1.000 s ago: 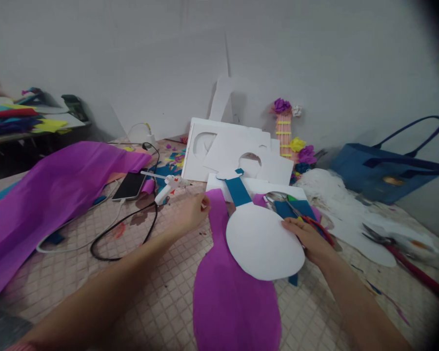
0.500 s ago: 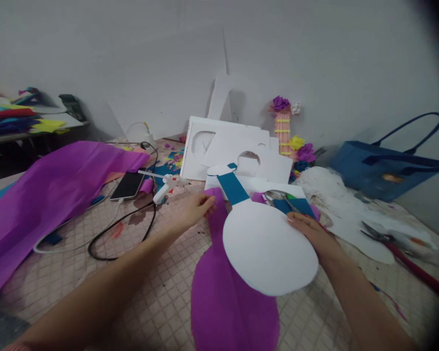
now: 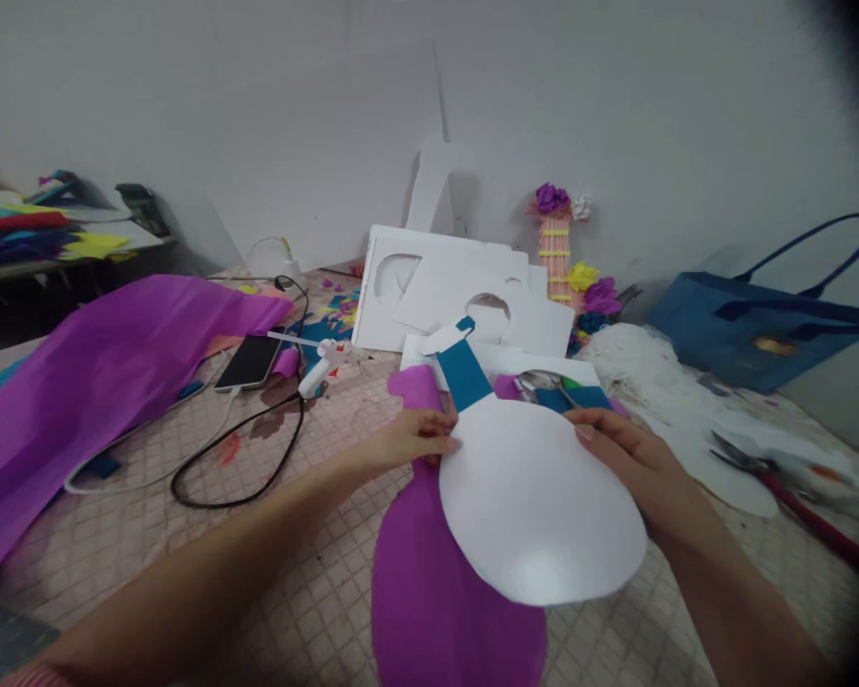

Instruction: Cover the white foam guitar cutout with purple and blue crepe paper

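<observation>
A white cardboard cutout (image 3: 540, 506), rounded at the near end with a blue-covered neck (image 3: 465, 375), is held up between both hands. My left hand (image 3: 419, 439) pinches its left edge just below the neck. On its right upper edge, my right hand (image 3: 626, 453) is closed with the thumb on top and the fingers partly hidden behind. Under the cutout lies a purple paper piece (image 3: 429, 572) of similar shape, its narrow part running up past my left hand.
A white glue gun (image 3: 324, 367) and a phone (image 3: 250, 364) with cables lie left, near a large purple sheet (image 3: 115, 382). White boards with cut holes (image 3: 444, 286) stand behind. Pliers (image 3: 765, 468) with red handles and a blue bag (image 3: 722, 324) are on the right.
My left hand has moved right and nearer, from the purple paper's narrow end onto the cutout's edge. The cutout has shifted slightly toward me and tilted; my right hand still grips it.
</observation>
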Demonstrator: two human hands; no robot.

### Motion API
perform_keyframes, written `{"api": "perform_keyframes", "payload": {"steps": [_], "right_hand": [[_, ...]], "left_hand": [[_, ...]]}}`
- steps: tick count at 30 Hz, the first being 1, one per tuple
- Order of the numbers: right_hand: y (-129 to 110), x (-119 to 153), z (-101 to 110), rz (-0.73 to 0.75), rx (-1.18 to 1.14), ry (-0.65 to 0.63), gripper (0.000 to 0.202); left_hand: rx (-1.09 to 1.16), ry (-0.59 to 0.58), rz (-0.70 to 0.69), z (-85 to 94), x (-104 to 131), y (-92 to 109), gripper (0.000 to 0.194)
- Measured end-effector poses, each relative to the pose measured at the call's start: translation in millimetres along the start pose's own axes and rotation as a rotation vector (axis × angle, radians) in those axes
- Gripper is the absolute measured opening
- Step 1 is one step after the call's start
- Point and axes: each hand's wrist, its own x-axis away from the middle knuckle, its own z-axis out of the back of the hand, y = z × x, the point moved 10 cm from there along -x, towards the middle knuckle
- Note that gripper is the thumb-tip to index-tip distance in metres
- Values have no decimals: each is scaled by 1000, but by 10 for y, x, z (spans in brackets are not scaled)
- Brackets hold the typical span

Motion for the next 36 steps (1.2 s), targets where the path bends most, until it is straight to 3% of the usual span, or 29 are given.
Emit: {"api": "perform_keyframes", "payload": {"steps": [7, 13, 16, 21, 23, 26, 28, 31, 33, 36], "right_hand": [[-333, 261, -328, 152, 63, -120, 46], [-481, 414, -547, 193, 154, -216, 44], [-587, 441, -546, 230, 285, -190, 39], [-927, 494, -325, 341, 490, -22, 40], [-1063, 541, -294, 391, 555, 10, 37], [-1186, 622, -420, 488, 640, -34, 35], [-1172, 651, -545, 517, 682, -92, 34], [-1082, 649, -644, 499, 718, -139, 34], [-1053, 647, -657, 494, 724, -150, 35], [-1045, 657, -669, 492, 759, -176, 36]], "left_hand": [[64, -38, -2, -109, 26, 43, 42], [136, -30, -5, -126, 15, 22, 42], [160, -17, -15, -140, 23, 45, 41], [134, 22, -56, -139, 61, 130, 45], [40, 36, -92, -157, 76, 161, 48], [-169, 119, -147, -152, 109, 209, 48], [-297, 248, -206, -80, 164, 311, 47], [-487, 388, -402, -33, 309, 668, 52], [-580, 327, -534, -116, 367, 925, 60], [-657, 57, -600, -324, 319, 1139, 64]]}}
